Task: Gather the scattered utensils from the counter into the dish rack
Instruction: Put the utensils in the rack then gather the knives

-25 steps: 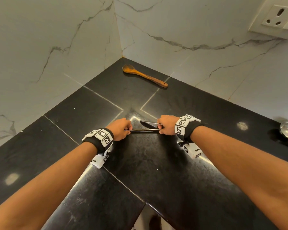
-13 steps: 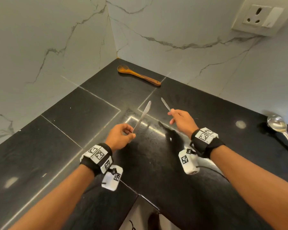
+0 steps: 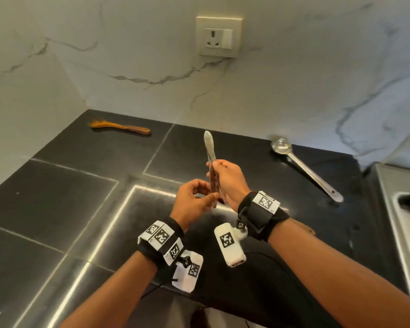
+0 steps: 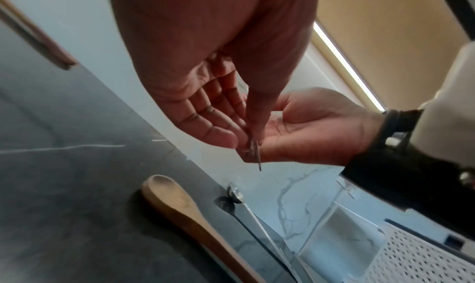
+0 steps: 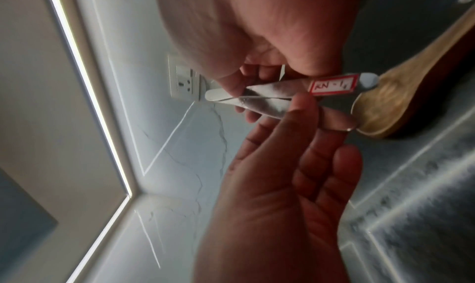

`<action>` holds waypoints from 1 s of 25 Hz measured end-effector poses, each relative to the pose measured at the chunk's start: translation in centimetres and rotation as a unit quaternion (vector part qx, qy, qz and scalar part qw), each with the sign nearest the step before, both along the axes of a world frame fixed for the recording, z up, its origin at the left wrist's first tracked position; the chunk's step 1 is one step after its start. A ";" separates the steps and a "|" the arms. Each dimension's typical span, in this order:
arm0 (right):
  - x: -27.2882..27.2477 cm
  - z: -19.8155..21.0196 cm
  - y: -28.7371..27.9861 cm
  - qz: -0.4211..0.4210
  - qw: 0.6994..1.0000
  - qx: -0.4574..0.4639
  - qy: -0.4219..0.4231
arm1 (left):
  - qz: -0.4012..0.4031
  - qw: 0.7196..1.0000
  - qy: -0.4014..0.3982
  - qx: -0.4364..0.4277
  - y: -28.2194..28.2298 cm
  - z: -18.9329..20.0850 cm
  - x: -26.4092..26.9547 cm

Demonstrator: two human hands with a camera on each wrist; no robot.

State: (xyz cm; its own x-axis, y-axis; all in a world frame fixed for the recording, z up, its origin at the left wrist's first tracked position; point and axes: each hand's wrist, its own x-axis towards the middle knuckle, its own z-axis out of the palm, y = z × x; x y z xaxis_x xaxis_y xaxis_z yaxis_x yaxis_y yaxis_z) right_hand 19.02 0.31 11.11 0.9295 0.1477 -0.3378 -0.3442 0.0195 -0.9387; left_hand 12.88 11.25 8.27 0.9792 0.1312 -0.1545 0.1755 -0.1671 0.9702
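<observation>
Two steel table knives (image 3: 209, 144) stand upright together above the black counter (image 3: 57, 197), blades up. My right hand (image 3: 227, 178) grips them around the middle. My left hand (image 3: 192, 202) pinches their lower handle ends (image 4: 255, 154) between thumb and fingers. One knife (image 5: 270, 96) carries a red-bordered label. A wooden spoon (image 3: 120, 127) lies in the far left corner, a steel ladle (image 3: 303, 166) to the far right. A second wooden spoon (image 4: 185, 210) lies close under my right arm. The dish rack (image 3: 402, 209) shows at the right edge.
Marble walls close the counter at the back and left, with a wall socket (image 3: 219, 36) above. The counter's front edge runs below my forearms. The white perforated rack tray (image 4: 411, 253) sits to the right past the ladle (image 4: 235, 193).
Each hand held one knife apart; now both knives are brought together upright in my right hand, with my left hand at their ends. My view has swung right, toward the ladle and rack.
</observation>
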 end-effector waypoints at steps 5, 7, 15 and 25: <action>0.0 3.7 -7.5 -0.017 0.999 0.049 -0.013 | -0.074 0.993 -0.076 0.048 -6.5 2.6 1.7; 0.5 6.2 -10.7 -0.025 0.998 -0.009 -0.065 | -0.103 0.987 -0.102 0.076 -9.3 4.2 2.4; 3.6 20.6 -23.8 0.217 0.779 -0.525 -0.265 | -0.235 0.955 -0.153 0.096 -22.6 7.6 2.9; -8.3 27.3 -50.9 0.216 0.644 -0.711 -0.183 | -0.388 0.878 -0.267 0.084 -38.9 11.6 -2.4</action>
State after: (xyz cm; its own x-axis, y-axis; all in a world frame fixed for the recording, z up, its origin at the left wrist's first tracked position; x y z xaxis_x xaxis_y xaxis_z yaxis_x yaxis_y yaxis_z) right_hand 10.71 -50.61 38.42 0.9614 0.2014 -0.1873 0.2189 -0.9726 0.0779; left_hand 10.50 -27.62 19.92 0.7112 -0.6298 0.3123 -0.5268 -0.1833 0.8300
